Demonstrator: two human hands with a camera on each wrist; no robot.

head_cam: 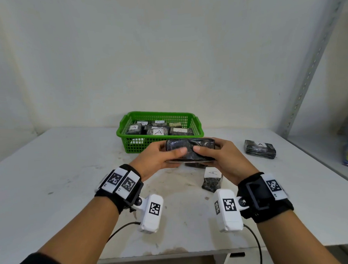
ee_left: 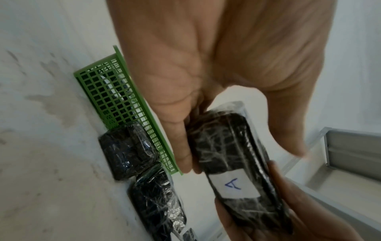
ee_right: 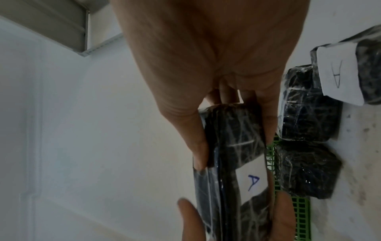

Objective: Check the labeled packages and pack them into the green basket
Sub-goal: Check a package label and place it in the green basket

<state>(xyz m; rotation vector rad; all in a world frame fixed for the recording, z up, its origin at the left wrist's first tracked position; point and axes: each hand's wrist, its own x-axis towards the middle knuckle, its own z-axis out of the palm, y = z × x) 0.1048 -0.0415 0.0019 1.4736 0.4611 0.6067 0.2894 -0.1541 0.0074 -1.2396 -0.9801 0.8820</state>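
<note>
The left hand (head_cam: 154, 159) and right hand (head_cam: 224, 159) both grip 1 black package (head_cam: 190, 149) just before the green basket (head_cam: 139, 145), which holds maybe 6 packages.

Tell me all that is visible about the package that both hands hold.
The package is a dark, flattish block wrapped in shiny, creased clear film. A white paper label with a blue handwritten "A" sits on the face turned away from the head camera. It is held lengthwise in the air, above the table and in front of the green basket. The left hand grips one end and the right hand the other, thumbs on the near face, fingers behind.
</note>
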